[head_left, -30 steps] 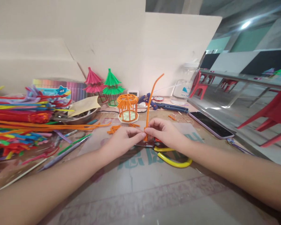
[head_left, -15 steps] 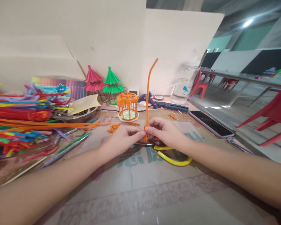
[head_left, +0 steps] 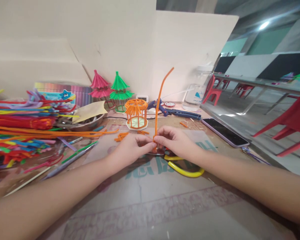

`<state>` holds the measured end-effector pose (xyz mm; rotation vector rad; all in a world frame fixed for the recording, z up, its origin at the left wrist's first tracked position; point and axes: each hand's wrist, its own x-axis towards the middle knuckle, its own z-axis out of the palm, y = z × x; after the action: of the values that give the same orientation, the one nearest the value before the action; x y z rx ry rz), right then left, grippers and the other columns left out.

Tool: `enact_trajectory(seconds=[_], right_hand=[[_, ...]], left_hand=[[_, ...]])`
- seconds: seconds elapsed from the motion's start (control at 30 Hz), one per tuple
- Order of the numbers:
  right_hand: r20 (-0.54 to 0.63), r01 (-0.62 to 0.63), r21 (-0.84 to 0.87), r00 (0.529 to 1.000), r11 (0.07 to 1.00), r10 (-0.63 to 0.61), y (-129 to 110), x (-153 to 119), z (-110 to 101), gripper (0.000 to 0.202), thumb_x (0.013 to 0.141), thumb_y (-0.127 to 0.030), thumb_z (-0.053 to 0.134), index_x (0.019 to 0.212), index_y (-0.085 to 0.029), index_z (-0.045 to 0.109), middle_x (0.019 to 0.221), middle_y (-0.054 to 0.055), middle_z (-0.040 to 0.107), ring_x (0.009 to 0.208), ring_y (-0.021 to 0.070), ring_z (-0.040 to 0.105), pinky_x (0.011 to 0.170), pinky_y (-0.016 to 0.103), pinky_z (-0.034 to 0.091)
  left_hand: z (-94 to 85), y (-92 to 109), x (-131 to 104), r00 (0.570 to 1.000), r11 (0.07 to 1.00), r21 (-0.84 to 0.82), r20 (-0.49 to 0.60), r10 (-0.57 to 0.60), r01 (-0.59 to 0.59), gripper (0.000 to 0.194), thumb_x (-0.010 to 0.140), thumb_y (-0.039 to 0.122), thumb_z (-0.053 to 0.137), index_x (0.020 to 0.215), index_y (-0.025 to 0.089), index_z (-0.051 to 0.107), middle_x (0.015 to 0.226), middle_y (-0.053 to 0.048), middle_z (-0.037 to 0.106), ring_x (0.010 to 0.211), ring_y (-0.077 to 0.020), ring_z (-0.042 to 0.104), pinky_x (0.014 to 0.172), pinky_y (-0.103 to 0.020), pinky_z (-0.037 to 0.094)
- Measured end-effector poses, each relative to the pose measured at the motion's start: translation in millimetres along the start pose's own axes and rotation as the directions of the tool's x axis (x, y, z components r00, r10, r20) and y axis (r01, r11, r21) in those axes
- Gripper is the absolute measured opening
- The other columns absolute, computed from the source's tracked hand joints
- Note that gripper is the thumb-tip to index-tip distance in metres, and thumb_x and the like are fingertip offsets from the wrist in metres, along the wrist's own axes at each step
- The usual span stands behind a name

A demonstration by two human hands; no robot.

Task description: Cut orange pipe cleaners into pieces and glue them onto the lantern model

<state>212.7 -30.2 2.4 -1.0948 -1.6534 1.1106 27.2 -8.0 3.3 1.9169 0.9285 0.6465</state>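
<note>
An orange pipe cleaner [head_left: 158, 103] stands upright between my hands, its top bent over to the right. My left hand [head_left: 137, 146] pinches it low down with thumb and fingers. Close against it, my right hand [head_left: 171, 138] grips the same pipe cleaner near its lower end. Yellow-handled pliers or cutters [head_left: 186, 173] lie beneath my right hand, their jaws partly hidden under my fingers. Just beyond my hands stands a small orange pavilion [head_left: 136, 115] of pipe cleaners on a pale base. Short orange pieces [head_left: 121, 136] lie left of it.
Bundles of coloured pipe cleaners [head_left: 20, 121] fill the left side. Behind are a metal bowl [head_left: 82, 124], a marker set [head_left: 62, 95], pink [head_left: 100, 85] and green [head_left: 120, 90] pavilions. A blue glue gun [head_left: 161, 107], a clear bottle [head_left: 193, 96] and a phone [head_left: 225, 132] stand right.
The upright pipe cleaner's top has swung slightly to the right and lower. Both hands stay in nearly the same place, still pinching it.
</note>
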Motion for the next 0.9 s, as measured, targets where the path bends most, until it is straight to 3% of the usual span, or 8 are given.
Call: enact_trajectory(seconds=[0.37,0.63,0.9], right_hand=[[0.021,-0.03,0.035,0.999,0.999,0.029,2.7,1.6,-0.8,0.022,0.075,-0.037,0.068,0.075,-0.018,0.059,0.065,-0.003,0.059,0.056,0.0102,0.054,0.053,0.024,0.044],[-0.022,-0.06,-0.014,0.998,0.998,0.06,-4.1,0.2,-2.4,0.025,0.076,-0.041,0.068,0.075,-0.018,0.059,0.064,-0.001,0.061,0.053,0.0111,0.054,0.047,0.023,0.042],[-0.035,-0.064,0.041,0.997,0.997,0.065,-2.7,-0.3,-1.2,0.027,0.076,-0.042,0.068,0.076,-0.017,0.057,0.063,-0.003,0.059,0.051,0.0101,0.054,0.046,0.022,0.043]], left_hand=[[-2.0,0.4,0.0,0.999,0.999,0.034,0.029,0.012,-0.013,0.027,0.084,0.037,0.058,0.08,0.016,0.075,0.074,-0.003,0.073,0.068,-0.0158,0.065,0.062,-0.023,0.047],[-4.7,1.8,0.7,0.997,0.991,-0.133,0.069,-0.019,0.028,0.026,0.084,0.031,0.056,0.095,0.018,0.076,0.09,-0.004,0.076,0.085,-0.0199,0.069,0.08,-0.029,0.053],[-7.2,-6.5,4.8,0.991,0.982,-0.189,0.134,0.004,0.022,0.027,0.085,0.039,0.062,0.096,0.019,0.075,0.096,-0.003,0.076,0.089,-0.0176,0.07,0.086,-0.028,0.053]])
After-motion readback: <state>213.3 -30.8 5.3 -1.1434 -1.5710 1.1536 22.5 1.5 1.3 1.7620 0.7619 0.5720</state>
